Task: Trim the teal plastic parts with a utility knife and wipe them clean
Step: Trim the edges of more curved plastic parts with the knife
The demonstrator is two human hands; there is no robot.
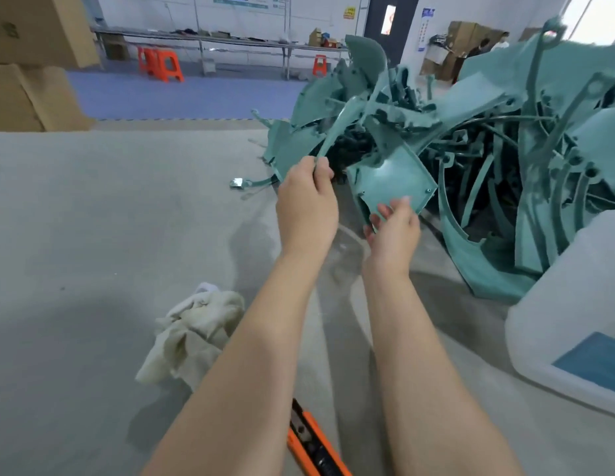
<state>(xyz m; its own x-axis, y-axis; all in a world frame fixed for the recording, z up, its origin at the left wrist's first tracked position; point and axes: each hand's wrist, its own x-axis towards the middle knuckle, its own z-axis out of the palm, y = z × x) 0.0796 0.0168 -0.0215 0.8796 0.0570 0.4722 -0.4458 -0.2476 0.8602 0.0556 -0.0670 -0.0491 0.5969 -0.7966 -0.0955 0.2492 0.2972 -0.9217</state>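
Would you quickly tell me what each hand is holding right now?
Left hand: grips a thin teal strip.
Right hand: pinches the near edge of a flat teal panel.

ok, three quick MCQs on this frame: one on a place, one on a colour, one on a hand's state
1. Where is the utility knife?
A) on a cardboard box
B) on the table at the near edge, between the forearms
C) on top of the teal pile

2. What colour is the rag?
A) red
B) blue
C) off-white

3. What is the right hand doing?
A) pinching a flat teal panel
B) hanging idle
C) pressing the rag

Answers:
1 B: the orange knife lies unheld on the grey table.
2 C: the crumpled cloth is pale cream.
3 A: thumb and fingers close on the panel's lower edge.
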